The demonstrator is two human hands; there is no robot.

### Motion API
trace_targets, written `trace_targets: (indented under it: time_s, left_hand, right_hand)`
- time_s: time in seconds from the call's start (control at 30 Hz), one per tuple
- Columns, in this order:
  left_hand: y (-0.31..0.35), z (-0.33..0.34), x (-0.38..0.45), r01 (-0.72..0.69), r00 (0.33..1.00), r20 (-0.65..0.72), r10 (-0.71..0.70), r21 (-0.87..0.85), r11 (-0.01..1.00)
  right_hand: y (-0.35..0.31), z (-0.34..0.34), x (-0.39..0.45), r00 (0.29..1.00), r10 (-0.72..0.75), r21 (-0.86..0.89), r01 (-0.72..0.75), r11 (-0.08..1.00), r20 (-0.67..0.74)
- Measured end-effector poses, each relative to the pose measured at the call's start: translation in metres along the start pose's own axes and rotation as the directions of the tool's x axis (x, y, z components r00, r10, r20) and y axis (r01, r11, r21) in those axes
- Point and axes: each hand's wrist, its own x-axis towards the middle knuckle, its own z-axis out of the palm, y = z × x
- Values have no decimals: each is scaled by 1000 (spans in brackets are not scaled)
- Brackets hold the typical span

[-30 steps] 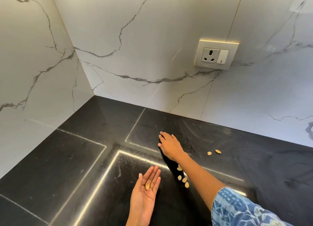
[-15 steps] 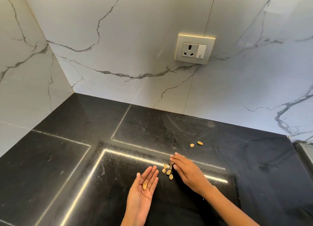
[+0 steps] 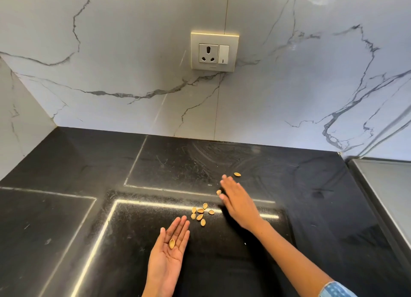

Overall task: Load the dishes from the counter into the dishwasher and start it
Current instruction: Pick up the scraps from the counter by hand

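Note:
Several tan nut shells [image 3: 201, 213] lie in a small heap on the black stone counter [image 3: 66, 207]. My left hand [image 3: 170, 250] lies palm up just left of the heap, fingers straight, with one shell [image 3: 172, 243] resting in the palm. My right hand [image 3: 236, 200] is stretched flat over the counter beyond the heap, fingers extended. One loose shell [image 3: 218, 192] sits at its left edge and another shell [image 3: 237, 174] lies just past its fingertips. No dishes or dishwasher are in view.
A marble backsplash [image 3: 111, 63] rises behind the counter and on the left, with a wall socket and switch [image 3: 214, 51] on it. A grey raised surface [image 3: 387, 185] borders the counter at the right edge.
My right hand swept the shells toward my left hand, then reached back out to the two far shells. The left hand stayed palm up with one shell. The view shifted right.

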Motion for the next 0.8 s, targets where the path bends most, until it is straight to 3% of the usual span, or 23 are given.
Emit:
trace_targets:
  time_s: [0.07, 0.13, 0.27, 0.47, 0.53, 0.63, 0.7, 0.8]
  left_hand:
    - [0, -1, -2, -4, 1000, 9, 4, 5, 1000]
    - [-1, -1, -5, -6, 1000, 11, 6, 9, 1000]
    - [0, -2, -11, -7, 1000, 12, 7, 2, 1000]
    - [-1, -9, -20, -15, 1000, -7, 14, -17, 1000]
    - [0, -11, -25, -19, 1000, -17, 19, -11, 1000]
    - [0, -15, -31, -20, 1000, -18, 20, -19, 1000]
    - [-1, -18, -34, -15, 1000, -19, 15, -21, 1000]
    - [-4, -18, -33, -7, 1000, -28, 6, -20, 1000]
  right_hand:
    - [15, -7, 13, 987, 150, -14, -151, 988, -49]
    - [20, -11, 22, 978, 207, 12, -207, 978, 7]
    - [-4, 2, 13, 992, 40, 89, -52, 995, 123]
    - [-55, 29, -20, 954, -259, 112, 244, 963, 151]
    - [-63, 40, -32, 947, -305, 133, 291, 947, 102]
    - [-70, 49, -52, 975, -220, 187, 222, 957, -34]
    - [-68, 48, -61, 978, -196, 135, 203, 970, -65]
    - [-64, 45, -61, 944, -291, 12, 296, 955, -153]
